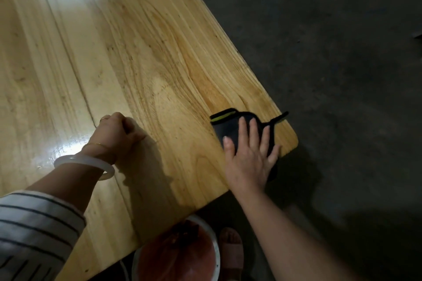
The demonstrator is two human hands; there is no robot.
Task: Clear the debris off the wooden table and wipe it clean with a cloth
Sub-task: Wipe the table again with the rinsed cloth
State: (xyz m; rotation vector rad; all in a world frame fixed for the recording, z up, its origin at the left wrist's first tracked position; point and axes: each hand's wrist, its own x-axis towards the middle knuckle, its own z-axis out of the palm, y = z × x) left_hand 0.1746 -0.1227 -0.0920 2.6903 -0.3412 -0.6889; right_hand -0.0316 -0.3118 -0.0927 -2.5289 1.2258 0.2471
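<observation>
The wooden table [141, 57] fills the left and middle of the head view, its surface glossy with a wet sheen near the left. A dark cloth with a yellow-green trim [230, 124] lies at the table's near right corner. My right hand [250, 155] lies flat on the cloth with straight, spread fingers, pressing it to the wood. My left hand [118, 134] rests on the table to the left, its fingers curled under into a loose fist that holds nothing visible. No debris shows on the tabletop.
A round bin [180, 255] with a reddish liner and dark scraps stands on the floor below the table's near edge. A foot in a sandal [231, 248] is beside it. Dark concrete floor [342, 75] lies right of the table.
</observation>
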